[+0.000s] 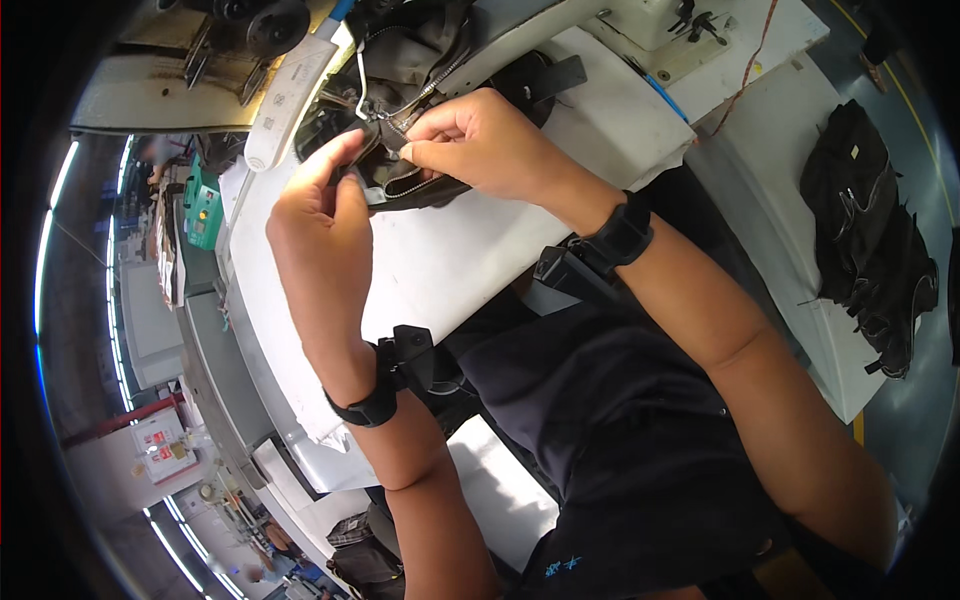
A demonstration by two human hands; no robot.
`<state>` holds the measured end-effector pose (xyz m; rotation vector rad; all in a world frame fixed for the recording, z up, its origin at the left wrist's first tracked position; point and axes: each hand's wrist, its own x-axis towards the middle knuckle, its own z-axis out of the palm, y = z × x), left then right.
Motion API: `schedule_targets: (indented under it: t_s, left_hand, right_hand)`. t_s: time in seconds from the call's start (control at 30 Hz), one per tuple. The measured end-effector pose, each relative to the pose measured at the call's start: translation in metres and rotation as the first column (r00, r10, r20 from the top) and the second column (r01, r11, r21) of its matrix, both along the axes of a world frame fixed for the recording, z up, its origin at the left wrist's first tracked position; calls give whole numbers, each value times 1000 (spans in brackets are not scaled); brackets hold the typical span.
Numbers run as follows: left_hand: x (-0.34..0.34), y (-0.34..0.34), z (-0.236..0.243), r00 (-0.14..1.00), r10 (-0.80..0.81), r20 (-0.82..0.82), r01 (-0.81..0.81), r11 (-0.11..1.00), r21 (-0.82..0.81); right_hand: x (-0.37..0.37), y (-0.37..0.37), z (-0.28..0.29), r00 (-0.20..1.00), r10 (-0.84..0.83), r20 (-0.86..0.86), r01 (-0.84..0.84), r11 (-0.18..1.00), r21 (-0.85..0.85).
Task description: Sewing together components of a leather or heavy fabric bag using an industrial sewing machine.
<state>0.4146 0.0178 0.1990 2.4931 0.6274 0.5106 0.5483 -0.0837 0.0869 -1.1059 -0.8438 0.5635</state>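
Zippered dark fabric piece [405,185], apparently one, is pinched by fingers of both left hand [320,215] and right hand [480,140].

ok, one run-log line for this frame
left hand: grips dark zippered fabric piece | right hand: pinches its zipper | surface: white sewing table | aside: pile of dark pieces

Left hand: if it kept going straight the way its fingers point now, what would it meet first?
The left hand already touches the dark zippered fabric piece; pushing on, it would likely press into that fabric, then the right hand just beyond. Depth is unclear.
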Motion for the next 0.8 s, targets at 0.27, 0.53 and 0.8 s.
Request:
schedule_targets:
  t_s: [0.27,0.53,0.8]
  left_hand:
    - [9,-11,2,999,47,-21,-46,997,61]
    - [10,14,-3,987,-125,103,116,990,81]
    - [29,47,4,998,-12,61,25,976,-214]
  right_hand:
    - [-4,2,15,996,51,-67,-57,995,-79]
    - [-20,12,15,970,-77,-231,89,995,42]
    - [-34,26,20,933,-263,-244,279,960,31]
